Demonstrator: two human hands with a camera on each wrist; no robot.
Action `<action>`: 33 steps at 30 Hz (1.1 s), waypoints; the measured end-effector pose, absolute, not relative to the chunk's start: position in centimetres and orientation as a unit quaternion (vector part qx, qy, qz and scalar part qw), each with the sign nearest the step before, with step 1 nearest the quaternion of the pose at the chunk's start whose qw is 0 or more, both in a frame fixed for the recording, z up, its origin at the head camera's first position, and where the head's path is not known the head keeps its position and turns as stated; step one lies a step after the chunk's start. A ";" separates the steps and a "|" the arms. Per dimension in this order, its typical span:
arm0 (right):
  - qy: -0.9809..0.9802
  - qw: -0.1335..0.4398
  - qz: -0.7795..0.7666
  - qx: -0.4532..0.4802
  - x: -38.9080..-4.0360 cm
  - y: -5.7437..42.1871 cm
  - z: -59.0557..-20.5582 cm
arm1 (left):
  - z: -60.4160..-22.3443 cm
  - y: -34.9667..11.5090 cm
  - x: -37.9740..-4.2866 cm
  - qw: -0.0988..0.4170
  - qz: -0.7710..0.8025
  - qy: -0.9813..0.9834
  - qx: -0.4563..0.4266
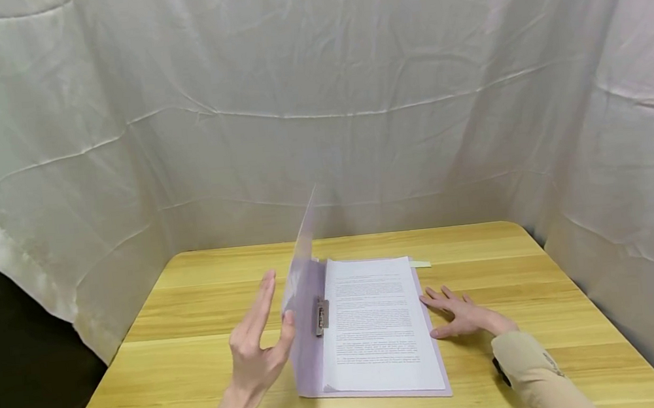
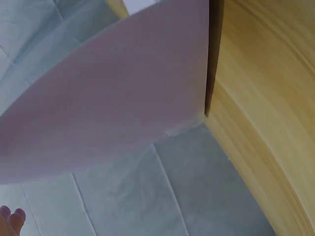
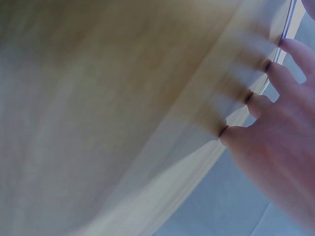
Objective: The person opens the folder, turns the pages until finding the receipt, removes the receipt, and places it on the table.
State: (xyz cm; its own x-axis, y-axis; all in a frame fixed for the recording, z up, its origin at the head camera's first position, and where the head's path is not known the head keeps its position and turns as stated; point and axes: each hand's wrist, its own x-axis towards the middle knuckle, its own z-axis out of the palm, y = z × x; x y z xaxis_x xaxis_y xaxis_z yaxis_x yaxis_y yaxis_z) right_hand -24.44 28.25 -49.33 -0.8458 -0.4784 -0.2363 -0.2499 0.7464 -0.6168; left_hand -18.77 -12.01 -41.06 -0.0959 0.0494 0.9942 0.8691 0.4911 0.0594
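Note:
A pale purple clip folder [image 1: 307, 370] lies on the wooden table with its cover [image 1: 298, 262] raised steeply on the left. Inside is a stack of printed paper [image 1: 375, 331], beside a metal clip [image 1: 321, 316] near the spine. My left hand [image 1: 252, 352] is at the cover's outer face, fingers extended, thumb at its near edge. In the left wrist view the purple cover [image 2: 123, 93] stands large, with fingertips [image 2: 17, 219] at the lower left. My right hand [image 1: 462, 316] rests on the table with fingers spread, tips at the folder's right edge.
A pale yellow-green tab [image 1: 420, 264] sticks out at the folder's upper right. Wood-grain tabletop [image 1: 199, 347] surrounds the folder. Grey cloth [image 1: 345, 149] hangs behind the table and on both sides, with a dark area [image 1: 17, 365] at the lower left.

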 end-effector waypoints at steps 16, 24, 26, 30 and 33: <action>0.914 0.193 -0.298 -0.197 -24.4 28.3 -49.3 | -38.9 -15.1 -18.1 0.589 -0.388 -0.642 -0.300; 0.915 0.191 -0.295 -0.201 -24.4 28.2 -49.4 | -38.5 -17.4 -17.7 0.579 -0.362 -0.663 -0.307; 0.914 0.189 -0.295 -0.202 -24.4 28.2 -49.4 | -38.5 -18.0 -17.6 0.568 -0.348 -0.677 -0.313; 0.913 0.188 -0.299 -0.204 -24.4 28.3 -49.4 | -38.4 -19.2 -17.3 0.540 -0.305 -0.722 -0.307; 0.913 0.187 -0.300 -0.204 -24.4 28.3 -49.5 | -38.3 -19.9 -16.8 0.520 -0.259 -0.763 -0.282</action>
